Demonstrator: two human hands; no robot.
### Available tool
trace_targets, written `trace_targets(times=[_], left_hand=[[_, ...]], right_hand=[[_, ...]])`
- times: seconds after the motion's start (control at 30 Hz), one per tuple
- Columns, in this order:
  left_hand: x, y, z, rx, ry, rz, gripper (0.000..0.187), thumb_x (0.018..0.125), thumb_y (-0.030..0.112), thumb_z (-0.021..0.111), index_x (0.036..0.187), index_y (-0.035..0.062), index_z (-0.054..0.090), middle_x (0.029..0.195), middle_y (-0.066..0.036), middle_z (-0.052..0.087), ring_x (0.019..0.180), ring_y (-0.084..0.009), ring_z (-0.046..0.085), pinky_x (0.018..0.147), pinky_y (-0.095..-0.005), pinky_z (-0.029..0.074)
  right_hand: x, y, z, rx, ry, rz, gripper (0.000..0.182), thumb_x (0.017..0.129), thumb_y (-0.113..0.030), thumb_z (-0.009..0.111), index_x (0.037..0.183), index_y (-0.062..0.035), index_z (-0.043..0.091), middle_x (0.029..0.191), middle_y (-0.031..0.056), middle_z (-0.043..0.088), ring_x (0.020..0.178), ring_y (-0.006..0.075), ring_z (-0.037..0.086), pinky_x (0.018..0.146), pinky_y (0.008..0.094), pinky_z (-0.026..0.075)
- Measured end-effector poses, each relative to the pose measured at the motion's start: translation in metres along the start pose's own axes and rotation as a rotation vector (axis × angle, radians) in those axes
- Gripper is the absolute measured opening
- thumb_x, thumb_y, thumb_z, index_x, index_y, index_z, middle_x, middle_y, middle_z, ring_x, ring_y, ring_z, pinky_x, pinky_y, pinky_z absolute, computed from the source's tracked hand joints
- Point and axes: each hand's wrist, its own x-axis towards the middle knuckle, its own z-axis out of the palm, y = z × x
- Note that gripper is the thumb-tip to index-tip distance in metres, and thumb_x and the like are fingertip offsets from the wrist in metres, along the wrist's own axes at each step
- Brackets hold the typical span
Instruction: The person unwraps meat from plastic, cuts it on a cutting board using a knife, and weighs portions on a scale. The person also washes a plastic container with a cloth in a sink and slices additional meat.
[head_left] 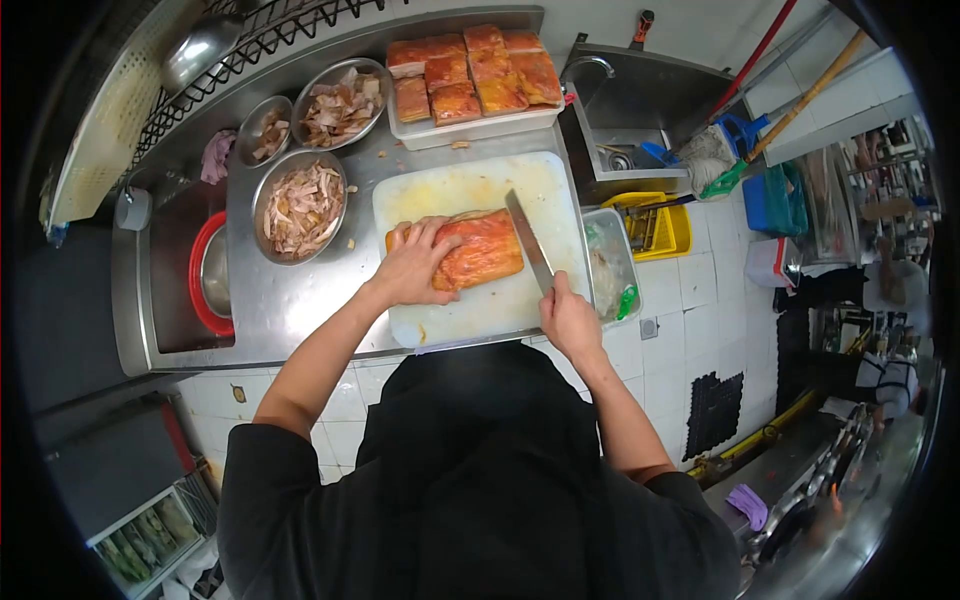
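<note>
Dressed in black

From my remote seat I see a black top [670, 545] with short, loose sleeves [264, 475] ending near the elbows. A deeper-black, apron-like panel [480, 430] covers the front, its outline rounded near the worktop's [320, 310] front edge. The left hand [418, 265] and right hand [572, 318] are bare.

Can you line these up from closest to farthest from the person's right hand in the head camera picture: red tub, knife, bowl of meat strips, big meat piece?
1. Knife: in the right hand.
2. Big meat piece: just left, under the left hand.
3. Bowl of meat strips: farther left, past the left hand.
4. Red tub: left of that bowl.
</note>
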Motion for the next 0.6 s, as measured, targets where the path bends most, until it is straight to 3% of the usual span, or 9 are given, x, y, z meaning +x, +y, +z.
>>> trace_targets(times=[0.13, 0.2, 0.23, 0.33, 0.6], left_hand=[[0.000, -0.007, -0.001, 0.002, -0.056, -0.023, 0.094, 0.066, 0.048, 0.084, 0.149, 0.0188, 0.048, 0.156, -0.018, 0.039, 0.147, -0.0376, 0.035, 0.120, -0.0614, 0.022], [0.007, -0.024, -0.011, -0.053, -0.071, 0.126, 0.091, 0.064, 0.045, 0.086, 0.143, 0.0176, 0.051, 0.154, -0.018, 0.041, 0.145, -0.0384, 0.037, 0.120, -0.0594, 0.022], [0.013, -0.032, -0.015, -0.060, -0.073, 0.125, 0.091, 0.064, 0.045, 0.086, 0.143, 0.0176, 0.051, 0.154, -0.018, 0.041, 0.145, -0.0384, 0.037, 0.120, -0.0594, 0.022], [0.030, -0.053, -0.023, -0.038, -0.163, 0.327, 0.091, 0.063, 0.040, 0.087, 0.144, 0.0192, 0.051, 0.160, -0.017, 0.038, 0.149, -0.0361, 0.035, 0.123, -0.0594, 0.018], [0.038, -0.051, -0.025, -0.052, -0.264, 0.320, 0.089, 0.061, 0.035, 0.088, 0.143, 0.0281, 0.053, 0.162, -0.016, 0.031, 0.152, -0.0365, 0.028, 0.122, -0.0663, 0.013]], right_hand=[[0.002, 0.008, -0.011, -0.024, 0.002, -0.079, 0.017, 0.102, -0.022, 0.053, 0.109, -0.0076, 0.049, 0.079, 0.0266, 0.071, 0.075, 0.0506, 0.069, 0.069, 0.0632, 0.052], [0.005, 0.028, -0.023, -0.114, 0.020, -0.265, 0.017, 0.101, -0.025, 0.058, 0.106, -0.0099, 0.051, 0.075, 0.0209, 0.070, 0.071, 0.0461, 0.069, 0.063, 0.0590, 0.053], [0.008, 0.036, -0.030, -0.117, 0.014, -0.262, 0.017, 0.101, -0.025, 0.058, 0.106, -0.0099, 0.051, 0.075, 0.0209, 0.070, 0.071, 0.0461, 0.069, 0.063, 0.0590, 0.053], [0.018, 0.050, -0.053, -0.319, 0.058, -0.611, 0.017, 0.093, -0.022, 0.065, 0.101, -0.0120, 0.053, 0.069, 0.0129, 0.068, 0.064, 0.0382, 0.068, 0.058, 0.0517, 0.053], [0.053, 0.025, -0.076, -0.523, -0.107, -0.655, 0.014, 0.091, -0.019, 0.063, 0.098, -0.0116, 0.054, 0.069, 0.0113, 0.069, 0.064, 0.0357, 0.070, 0.058, 0.0503, 0.054]])
